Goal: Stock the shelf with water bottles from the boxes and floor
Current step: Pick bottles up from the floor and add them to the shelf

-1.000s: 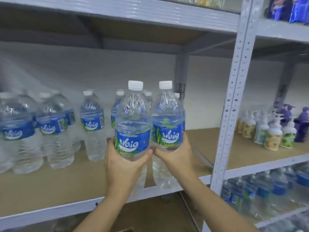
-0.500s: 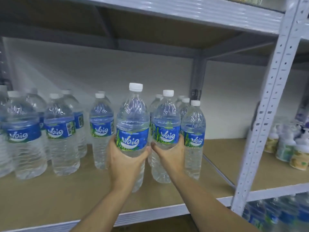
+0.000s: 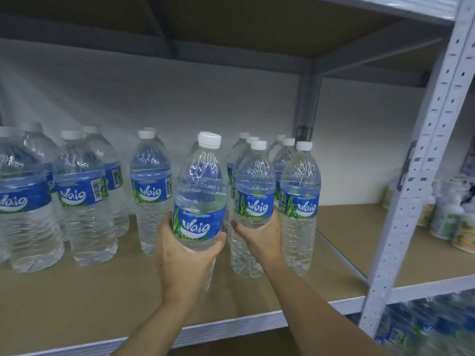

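Lower-shelf bottles (image 3: 424,327) a blur; leftmost bottle (image 3: 18,201) partly beyond the edge; pump bottles (image 3: 447,219) indistinct.

Even soft light, blurred edges

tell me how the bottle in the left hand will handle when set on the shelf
The bottle looks full and capped, so it is probably heavy for its size. Tall and narrow, it could tip if nudged high up. Its thin ribbed plastic likely gives a little where the left hand grips it.
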`<state>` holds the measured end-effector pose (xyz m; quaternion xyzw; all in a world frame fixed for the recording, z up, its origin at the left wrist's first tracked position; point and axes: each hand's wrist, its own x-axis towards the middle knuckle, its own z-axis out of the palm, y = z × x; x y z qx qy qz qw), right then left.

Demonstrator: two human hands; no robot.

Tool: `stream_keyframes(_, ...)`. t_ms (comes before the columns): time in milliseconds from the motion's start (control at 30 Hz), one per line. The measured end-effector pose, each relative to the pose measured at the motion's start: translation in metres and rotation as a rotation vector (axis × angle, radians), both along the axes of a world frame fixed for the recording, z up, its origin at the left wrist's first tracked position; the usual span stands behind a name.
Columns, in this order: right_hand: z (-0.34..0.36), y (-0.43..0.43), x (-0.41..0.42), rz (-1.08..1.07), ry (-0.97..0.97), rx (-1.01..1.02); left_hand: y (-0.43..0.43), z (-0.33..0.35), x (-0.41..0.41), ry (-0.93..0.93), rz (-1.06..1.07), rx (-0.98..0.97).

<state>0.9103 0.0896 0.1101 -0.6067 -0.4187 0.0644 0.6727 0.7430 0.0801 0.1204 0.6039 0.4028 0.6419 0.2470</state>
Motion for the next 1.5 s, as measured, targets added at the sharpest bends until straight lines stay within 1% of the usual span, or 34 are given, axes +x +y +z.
stream_keyframes(100,-0.001,0.001,0.002,0.001,0.000,-0.022,-0.001,-0.001,-0.003,0.026,0.029,0.019)
stream_keyframes(567,0.000,-0.008,0.002,0.055,0.004,-0.087,-0.002,0.007,-0.010,-0.022,0.050,0.020)
stream_keyframes(767,-0.038,-0.028,-0.005,0.081,0.051,-0.215,0.000,0.007,-0.005,-0.018,0.052,0.015)
stream_keyframes(933,-0.049,-0.027,-0.006,0.048,0.061,-0.204,0.005,0.000,0.004,-0.012,0.053,0.005)
stream_keyframes(1100,-0.054,-0.023,-0.008,0.018,0.039,-0.213,0.012,-0.001,0.016,-0.061,0.037,-0.029)
stream_keyframes(1267,-0.054,-0.024,-0.009,0.022,0.030,-0.218,0.025,-0.002,0.030,-0.068,0.060,-0.032)
stream_keyframes(1500,-0.057,-0.022,-0.006,0.037,0.042,-0.255,0.043,-0.013,0.046,-0.026,0.064,-0.092)
